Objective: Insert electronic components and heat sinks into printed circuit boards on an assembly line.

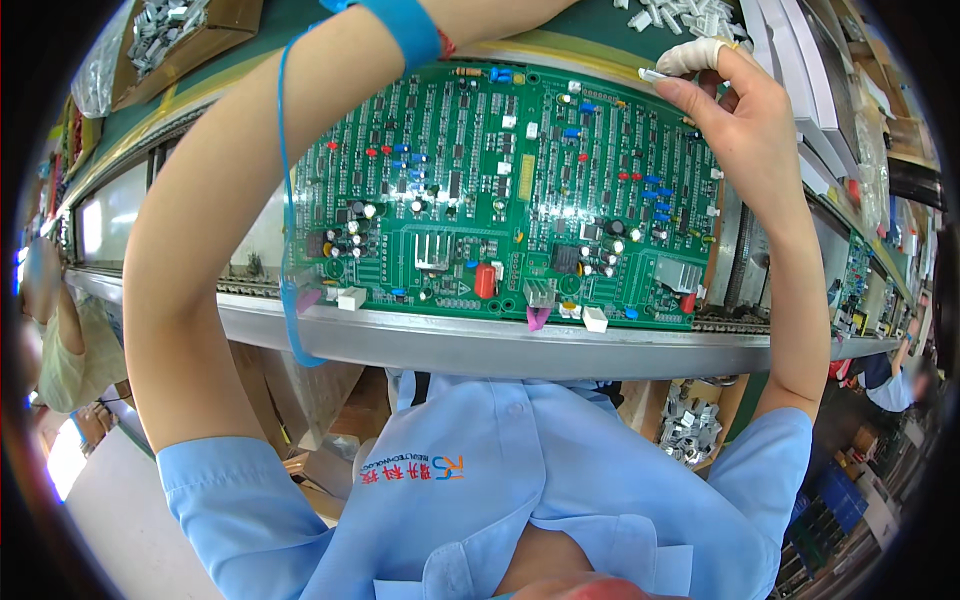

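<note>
My right hand [745, 110] is above the far right corner of a green circuit board [630, 270]. Its thumb and a finger wearing a pale finger cot pinch a small white part [652, 75], perhaps a connector; its exact kind is too small to tell. My left arm reaches across the far left of the board, a blue wrist strap [405, 30] around it, and the hand itself lies beyond the top edge. Densely fitted with components, the board carries a red block-shaped component [486, 281], metal heat sinks [434, 250] and a white connector [352, 298] near its front edge.
Loose white parts [690, 14] lie in a pile at the far side. A cardboard box [225, 30] of metal pieces stands at far left. Along the front runs a metal rail [480, 345]; the strap's blue cord [287, 200] hangs over it. Other people are at both sides.
</note>
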The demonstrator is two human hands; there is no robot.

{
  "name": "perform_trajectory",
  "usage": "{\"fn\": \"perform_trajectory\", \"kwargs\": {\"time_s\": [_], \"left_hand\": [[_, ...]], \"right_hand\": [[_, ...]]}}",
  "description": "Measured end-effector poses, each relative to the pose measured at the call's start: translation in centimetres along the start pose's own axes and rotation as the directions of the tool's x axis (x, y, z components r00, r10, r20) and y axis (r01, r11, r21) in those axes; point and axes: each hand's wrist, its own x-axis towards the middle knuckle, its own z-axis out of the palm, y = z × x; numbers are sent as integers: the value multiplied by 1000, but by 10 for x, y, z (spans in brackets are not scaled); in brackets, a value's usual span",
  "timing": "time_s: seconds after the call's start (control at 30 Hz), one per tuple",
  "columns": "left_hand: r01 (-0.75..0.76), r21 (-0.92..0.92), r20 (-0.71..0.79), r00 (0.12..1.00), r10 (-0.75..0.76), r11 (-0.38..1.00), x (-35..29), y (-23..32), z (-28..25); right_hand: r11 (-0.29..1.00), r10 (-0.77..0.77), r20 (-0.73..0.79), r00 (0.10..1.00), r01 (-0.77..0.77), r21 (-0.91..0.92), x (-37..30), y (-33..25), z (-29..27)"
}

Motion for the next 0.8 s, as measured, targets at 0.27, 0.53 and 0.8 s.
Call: {"fn": "perform_trajectory", "kwargs": {"time_s": [0.27,0.53,0.8], "left_hand": [[-13,69,20,1000,12,998,-9,-4,0],[203,-229,-135,962,-237,952,-43,-9,-22],[391,-537,30,894,-446,748,-70,22,-70]], "right_hand": [[998,-60,6,998,60,14,-15,0,11],[937,-213,8,977,207,-282,8,-2,32],[889,-303,20,953,290,-353,6,-1,37]]}}
